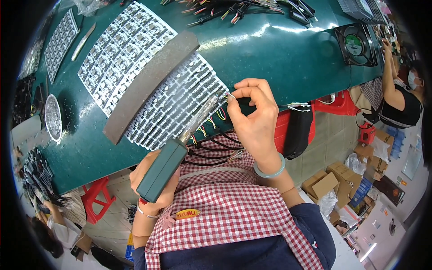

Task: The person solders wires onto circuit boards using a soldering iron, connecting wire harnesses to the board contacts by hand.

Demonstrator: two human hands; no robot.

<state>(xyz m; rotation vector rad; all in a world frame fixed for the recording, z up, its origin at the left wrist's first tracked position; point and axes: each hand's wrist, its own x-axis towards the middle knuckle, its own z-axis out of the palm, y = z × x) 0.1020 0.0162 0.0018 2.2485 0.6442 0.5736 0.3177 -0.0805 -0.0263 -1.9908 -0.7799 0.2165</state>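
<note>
My left hand (pixel 168 191) is wrapped round the dark green handle of a soldering gun (pixel 163 168). Its long silvery shaft reaches up and right over a panel of small circuit boards (pixel 180 94), the tip close to the panel's right corner. At that corner the thumb and forefinger of my right hand (pixel 257 118) pinch the end of a thin wire. Coloured wires (pixel 220 113) come off the panel's near edge, with black cables hanging toward my apron. Whether the tip touches the wire is too small to tell.
A dark curved bar (pixel 153 83) lies across the panels on the green table (pixel 288 58). Left are another panel (pixel 61 45) and a round dish (pixel 53 118). Cable bundles (pixel 238 10) lie at the far edge; a fan (pixel 355 45) stands right. Co-workers sit at both sides.
</note>
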